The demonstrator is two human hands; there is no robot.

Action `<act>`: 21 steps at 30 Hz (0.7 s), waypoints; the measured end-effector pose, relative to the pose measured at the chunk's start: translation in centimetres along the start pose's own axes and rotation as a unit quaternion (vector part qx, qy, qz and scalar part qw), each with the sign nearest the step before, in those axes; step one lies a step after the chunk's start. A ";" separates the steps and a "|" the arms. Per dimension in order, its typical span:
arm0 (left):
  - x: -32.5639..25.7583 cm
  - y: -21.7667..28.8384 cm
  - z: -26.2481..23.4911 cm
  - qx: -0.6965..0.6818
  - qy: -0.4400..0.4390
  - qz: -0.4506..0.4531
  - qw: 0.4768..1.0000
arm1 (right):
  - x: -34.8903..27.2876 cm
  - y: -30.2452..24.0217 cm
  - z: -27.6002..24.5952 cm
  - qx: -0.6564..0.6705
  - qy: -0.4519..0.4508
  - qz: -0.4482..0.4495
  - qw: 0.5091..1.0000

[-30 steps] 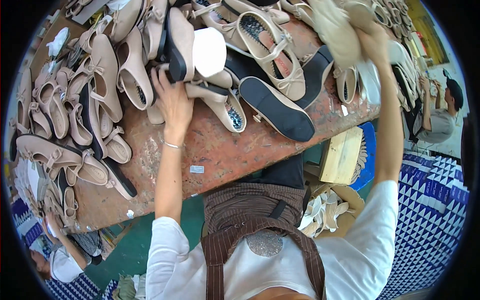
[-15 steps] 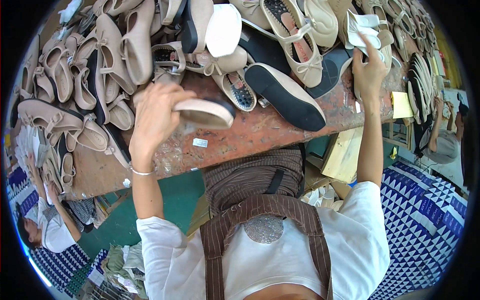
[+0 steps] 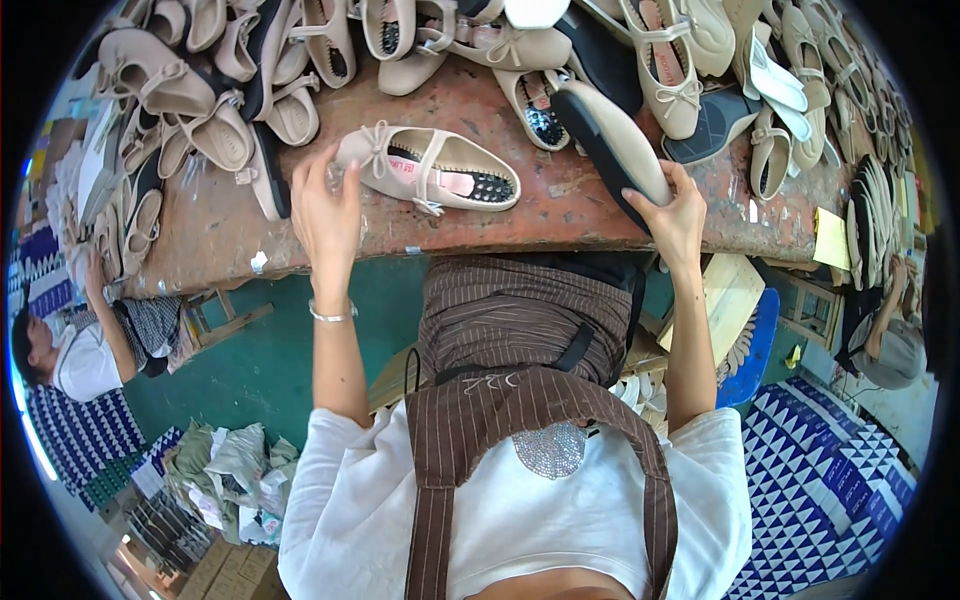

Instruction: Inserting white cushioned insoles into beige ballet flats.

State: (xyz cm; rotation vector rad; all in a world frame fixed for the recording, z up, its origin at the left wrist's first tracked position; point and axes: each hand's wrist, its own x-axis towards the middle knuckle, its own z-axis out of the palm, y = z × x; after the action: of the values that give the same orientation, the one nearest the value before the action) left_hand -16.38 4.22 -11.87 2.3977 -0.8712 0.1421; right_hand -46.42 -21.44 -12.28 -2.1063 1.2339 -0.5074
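My left hand (image 3: 325, 210) is closed at the toe of a beige shoe (image 3: 475, 172) with a bow and strap, thumb on the near side. This shoe is upright, at the table's front, its heel to the right and its dotted dark and pink insole showing. My right hand (image 3: 675, 215) grips a second beige shoe (image 3: 618, 135) by its near end, thumb against the black sole. That shoe is tipped on its side, sole facing left. Just behind it another strapped shoe (image 3: 535, 108) lies among the pile.
Heaped beige shoes (image 3: 165, 75) cover the far and left parts of the worn reddish table (image 3: 240, 240). White shoe-shaped pieces (image 3: 778, 82) and a yellow note (image 3: 831, 240) are at right. Co-workers sit at the left (image 3: 85, 350) and right (image 3: 885, 345).
The shoe in my left hand has turned so its inside shows. My right hand has come down from the white pieces and taken hold of a black-soled shoe. The view has shifted.
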 end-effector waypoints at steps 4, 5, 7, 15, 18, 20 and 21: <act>-4.6 1.5 2.4 -0.102 -0.089 -0.166 0.977 | -0.9 -1.9 -0.9 -0.135 0.093 -0.229 0.960; -4.8 3.4 3.1 -0.136 -0.104 -0.159 0.972 | -0.4 -2.4 -1.2 -0.143 0.105 -0.298 0.938; -4.5 5.6 5.3 -0.038 -0.082 -0.131 0.987 | 0.3 -5.1 -1.5 -0.114 0.117 -0.396 0.904; 0.7 -3.0 5.0 -0.011 0.135 -0.021 0.991 | 7.7 -14.9 8.8 0.017 0.101 -0.534 0.839; 2.8 -6.4 3.0 -0.021 0.076 -0.007 0.997 | 7.5 -14.0 6.7 0.026 0.099 -0.544 0.833; 2.5 -8.5 2.4 -0.041 -0.012 0.009 0.999 | 9.1 -11.2 2.8 0.073 0.226 -0.450 0.861; 2.3 -8.0 2.2 -0.025 -0.020 0.008 0.999 | 9.9 -8.8 1.3 0.058 0.260 -0.348 0.899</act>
State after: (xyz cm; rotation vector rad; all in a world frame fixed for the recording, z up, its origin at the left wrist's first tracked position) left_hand -9.84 6.68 -16.89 2.3542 -0.9023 0.0772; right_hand -35.29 -26.56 -7.07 -2.3473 0.6185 -1.4992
